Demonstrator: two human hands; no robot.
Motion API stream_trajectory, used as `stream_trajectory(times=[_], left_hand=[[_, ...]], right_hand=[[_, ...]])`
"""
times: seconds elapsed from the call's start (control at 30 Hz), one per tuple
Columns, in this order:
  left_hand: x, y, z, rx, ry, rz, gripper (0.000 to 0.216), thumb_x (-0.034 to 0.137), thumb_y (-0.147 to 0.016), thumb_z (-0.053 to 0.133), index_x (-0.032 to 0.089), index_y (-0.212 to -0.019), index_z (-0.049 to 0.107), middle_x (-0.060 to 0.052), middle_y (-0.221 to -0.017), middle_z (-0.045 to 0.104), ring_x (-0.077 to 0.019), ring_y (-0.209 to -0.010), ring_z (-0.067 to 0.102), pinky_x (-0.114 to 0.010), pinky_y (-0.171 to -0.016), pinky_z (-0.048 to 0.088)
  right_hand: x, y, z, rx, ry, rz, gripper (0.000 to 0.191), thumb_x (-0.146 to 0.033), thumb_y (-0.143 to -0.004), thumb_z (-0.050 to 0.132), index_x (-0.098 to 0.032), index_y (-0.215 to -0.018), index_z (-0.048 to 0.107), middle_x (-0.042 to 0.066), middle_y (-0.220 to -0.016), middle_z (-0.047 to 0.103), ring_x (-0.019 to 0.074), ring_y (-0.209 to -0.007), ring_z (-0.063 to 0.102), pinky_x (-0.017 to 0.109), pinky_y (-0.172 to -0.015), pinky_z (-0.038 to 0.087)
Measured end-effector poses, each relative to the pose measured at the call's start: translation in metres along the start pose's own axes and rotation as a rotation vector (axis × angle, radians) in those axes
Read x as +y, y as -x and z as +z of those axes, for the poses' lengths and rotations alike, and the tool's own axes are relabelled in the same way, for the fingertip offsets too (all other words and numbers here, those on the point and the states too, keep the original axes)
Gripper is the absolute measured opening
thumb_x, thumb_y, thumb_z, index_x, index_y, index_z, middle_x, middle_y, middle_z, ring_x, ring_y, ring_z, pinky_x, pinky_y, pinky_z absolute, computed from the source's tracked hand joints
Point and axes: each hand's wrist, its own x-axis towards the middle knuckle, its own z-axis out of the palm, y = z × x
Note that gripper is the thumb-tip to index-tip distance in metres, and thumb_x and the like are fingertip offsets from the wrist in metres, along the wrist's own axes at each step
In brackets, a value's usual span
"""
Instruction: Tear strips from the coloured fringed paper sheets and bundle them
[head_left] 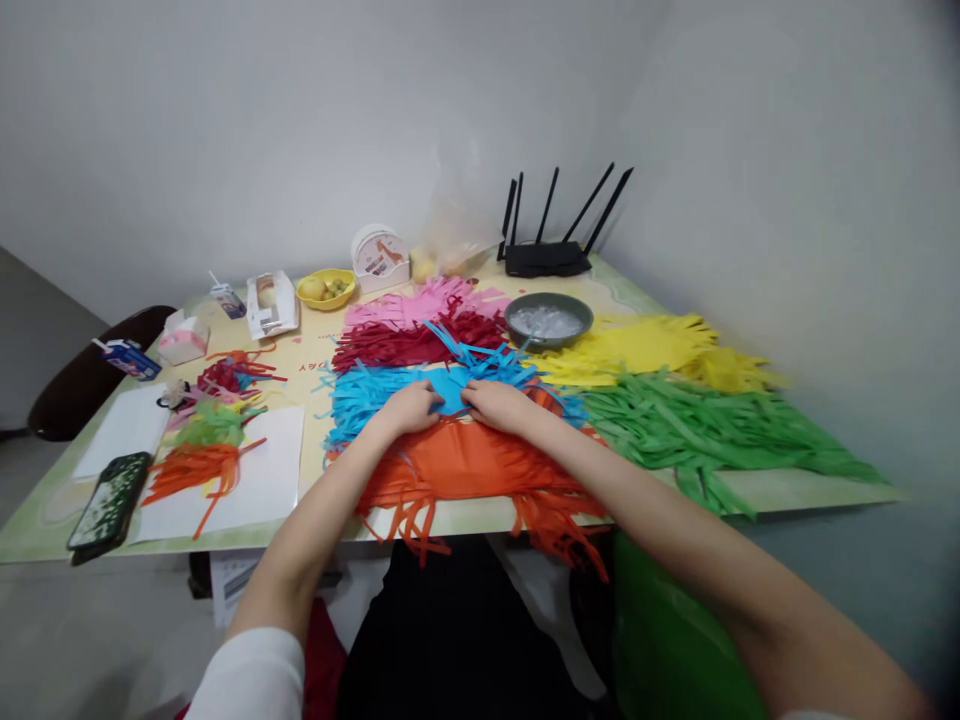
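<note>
Blue fringed paper (450,388) lies across the middle of the table, its strips spreading to both sides. My left hand (411,408) has curled fingers closed at the left of its uncut middle band. On the right of that band, my right hand (496,404) grips it with bent fingers; the fingertips are partly hidden. Nearer to me, orange fringed paper (465,458) hangs its strips over the front edge. Dark red fringed paper (412,343) and pink fringed paper (427,305) lie behind the blue one.
Green fringed paper (705,425) and yellow fringed paper (645,348) cover the right side. A grey bowl (534,341) of clear material and a black router (547,260) stand behind. Left are mixed cut strips (199,465), a phone (109,505), a fruit dish (326,303) and a drink carton (131,360).
</note>
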Motion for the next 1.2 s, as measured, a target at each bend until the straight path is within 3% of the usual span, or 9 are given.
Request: stream_trajectory(times=[0.33, 0.63, 0.8, 0.9, 1.03, 1.13, 1.2], left_hand=[[-0.001, -0.006, -0.01, -0.032, 0.06, -0.084, 0.04, 0.045, -0.084, 0.06, 0.019, -0.112, 0.071, -0.01, -0.112, 0.07, -0.0227, -0.1, 0.065, -0.026, -0.084, 0.048], [0.001, -0.009, -0.017, -0.032, 0.116, -0.149, 0.031, 0.042, -0.086, 0.057, 0.021, -0.102, 0.074, -0.007, -0.096, 0.075, -0.021, -0.088, 0.068, -0.025, -0.077, 0.049], [0.008, -0.011, -0.015, -0.006, 0.118, -0.209, 0.024, 0.029, -0.082, 0.058, 0.02, -0.097, 0.075, -0.008, -0.097, 0.075, -0.0224, -0.09, 0.068, -0.028, -0.079, 0.05], [0.011, -0.013, -0.008, 0.068, 0.108, -0.302, 0.025, 0.019, -0.08, 0.054, 0.016, -0.094, 0.074, -0.013, -0.099, 0.073, -0.0261, -0.093, 0.068, -0.032, -0.08, 0.05], [0.009, -0.015, -0.003, 0.191, 0.138, -0.414, 0.021, 0.019, -0.081, 0.052, 0.015, -0.09, 0.072, -0.014, -0.093, 0.073, -0.0257, -0.089, 0.068, -0.032, -0.077, 0.05], [0.009, -0.009, -0.01, 0.329, 0.159, -0.454, 0.019, 0.021, -0.084, 0.052, 0.018, -0.09, 0.069, -0.011, -0.093, 0.073, -0.0229, -0.089, 0.066, -0.03, -0.078, 0.049], [0.011, -0.001, -0.018, 0.455, 0.16, -0.466, 0.02, 0.021, -0.087, 0.049, 0.019, -0.095, 0.066, -0.01, -0.1, 0.071, -0.0218, -0.097, 0.064, -0.03, -0.085, 0.047]], right_hand=[[0.021, -0.009, 0.003, 0.021, -0.144, 0.053, 0.013, -0.023, -0.083, 0.065, -0.015, -0.093, 0.067, 0.008, -0.097, 0.07, 0.0199, -0.09, 0.063, 0.024, -0.069, 0.038], [0.022, -0.009, 0.003, 0.017, -0.18, 0.073, 0.015, -0.026, -0.081, 0.068, -0.015, -0.092, 0.068, 0.009, -0.098, 0.07, 0.0205, -0.091, 0.064, 0.023, -0.07, 0.039], [0.02, -0.005, -0.005, 0.02, -0.193, 0.083, 0.013, -0.021, -0.081, 0.066, -0.014, -0.091, 0.068, 0.01, -0.097, 0.071, 0.0211, -0.091, 0.065, 0.024, -0.074, 0.042], [0.005, 0.005, -0.013, 0.064, -0.201, 0.083, 0.026, -0.013, -0.081, 0.06, -0.011, -0.107, 0.065, 0.014, -0.109, 0.069, 0.0237, -0.1, 0.063, 0.028, -0.083, 0.044], [-0.043, 0.01, -0.005, 0.124, -0.219, 0.038, 0.038, -0.004, -0.085, 0.044, -0.009, -0.119, 0.06, 0.017, -0.121, 0.064, 0.023, -0.113, 0.059, 0.031, -0.098, 0.041], [-0.071, -0.007, 0.011, 0.134, -0.231, 0.036, 0.041, -0.001, -0.085, 0.043, -0.002, -0.123, 0.057, 0.024, -0.128, 0.059, 0.0267, -0.124, 0.053, 0.036, -0.105, 0.037], [-0.073, -0.025, 0.015, 0.161, -0.245, 0.058, 0.042, -0.002, -0.087, 0.044, 0.002, -0.129, 0.052, 0.028, -0.136, 0.051, 0.0304, -0.13, 0.046, 0.044, -0.109, 0.034]])
